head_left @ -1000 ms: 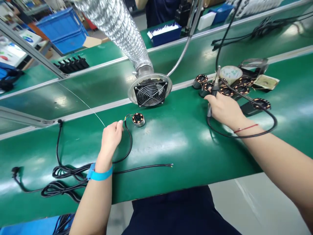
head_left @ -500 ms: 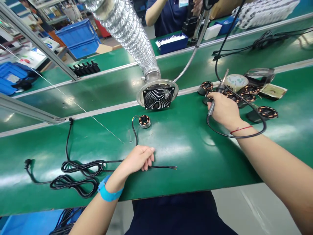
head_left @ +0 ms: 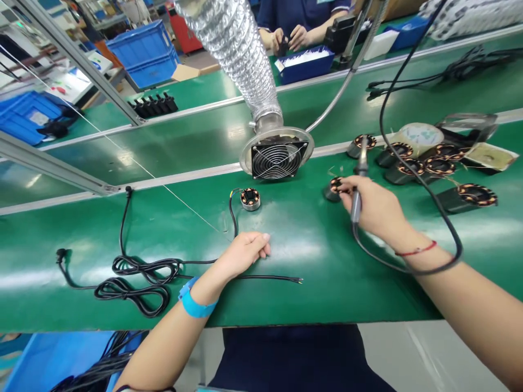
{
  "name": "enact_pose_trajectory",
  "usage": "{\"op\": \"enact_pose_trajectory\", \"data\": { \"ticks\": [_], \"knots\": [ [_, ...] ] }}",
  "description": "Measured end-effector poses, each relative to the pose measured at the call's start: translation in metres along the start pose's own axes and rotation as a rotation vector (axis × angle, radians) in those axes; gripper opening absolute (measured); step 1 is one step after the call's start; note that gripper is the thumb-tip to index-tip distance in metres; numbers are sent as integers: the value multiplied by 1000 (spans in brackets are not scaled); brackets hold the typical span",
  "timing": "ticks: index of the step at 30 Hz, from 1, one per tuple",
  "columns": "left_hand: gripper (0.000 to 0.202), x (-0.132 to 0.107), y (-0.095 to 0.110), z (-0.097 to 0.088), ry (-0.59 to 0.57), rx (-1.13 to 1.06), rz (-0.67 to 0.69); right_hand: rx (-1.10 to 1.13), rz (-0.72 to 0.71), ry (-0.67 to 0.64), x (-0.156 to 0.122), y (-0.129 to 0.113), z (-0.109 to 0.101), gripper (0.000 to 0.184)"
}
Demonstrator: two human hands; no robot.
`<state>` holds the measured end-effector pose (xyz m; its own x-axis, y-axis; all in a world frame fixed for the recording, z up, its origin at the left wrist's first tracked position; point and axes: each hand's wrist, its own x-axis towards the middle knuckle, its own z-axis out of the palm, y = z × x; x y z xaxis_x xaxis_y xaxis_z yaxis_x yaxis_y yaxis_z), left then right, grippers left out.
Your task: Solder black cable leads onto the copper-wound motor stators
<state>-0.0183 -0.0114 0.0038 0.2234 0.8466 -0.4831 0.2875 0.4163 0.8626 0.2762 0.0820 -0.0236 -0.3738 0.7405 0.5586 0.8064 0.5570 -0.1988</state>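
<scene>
My right hand (head_left: 373,209) is closed around a soldering iron (head_left: 356,206), whose metal tip points up and away. Its thumb and fingertips also pinch a small dark motor stator (head_left: 332,190) with copper windings, low over the bench. My left hand (head_left: 245,253) rests on the bench with curled fingers across black power cords (head_left: 269,277); whatever may be inside those fingers is hidden. Beyond it stands a wired stator (head_left: 250,200), its black lead running down towards my left hand. The bared wire ends (head_left: 300,280) of one cord lie to the right of that hand.
Several more stators (head_left: 439,166) stand at the right by a tape roll (head_left: 420,133). A fume fan (head_left: 280,159) hangs from a foil duct (head_left: 241,54). Coiled cords (head_left: 139,294) lie left. The iron's cable (head_left: 453,228) loops over my right wrist. Across the bench, a co-worker's hands (head_left: 292,39) work.
My right hand has moved from the stator cluster towards me, bringing one stator away with the iron. My left hand stays over the cords. The view has shifted slightly.
</scene>
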Motion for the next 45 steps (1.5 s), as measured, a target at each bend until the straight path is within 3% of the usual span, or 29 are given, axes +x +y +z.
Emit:
{"op": "enact_pose_trajectory", "data": {
  "ticks": [4, 7, 14, 20, 24, 29, 34, 39, 42, 45],
  "knots": [
    [35, 9, 5, 2, 144, -103, 26, 161, -180, -129, -18, -50, -6, 17],
    [34, 10, 10, 3, 134, -110, 8, 264, -230, -209, -25, -74, -14, 22],
    [27, 6, 11, 5, -42, -3, -17, 291, -55, -230, -31, -105, -25, 25],
    [17, 5, 12, -6, -91, 42, 7, 353, 44, -193, -43, -131, -13, 43],
    [22, 10, 21, -8, -119, -2, 47, 401, 210, -132, -46, -137, 0, 45],
    [30, 24, 31, -3, -195, -35, 66, 506, 174, -144, -47, -130, 6, 45],
    [39, 36, 39, 0, -52, -52, 8, 532, 181, -153, -48, -128, 8, 43],
    [25, 37, 43, 0, -35, -99, -113, 557, 167, -140, -47, -130, 7, 42],
    [13, 33, 36, -6, -113, -234, -158, 550, 156, -140, -47, -131, 6, 43],
    [15, 34, 28, -7, -191, -347, -131, 544, 141, -142, -48, -131, 6, 43]
  ]
}}
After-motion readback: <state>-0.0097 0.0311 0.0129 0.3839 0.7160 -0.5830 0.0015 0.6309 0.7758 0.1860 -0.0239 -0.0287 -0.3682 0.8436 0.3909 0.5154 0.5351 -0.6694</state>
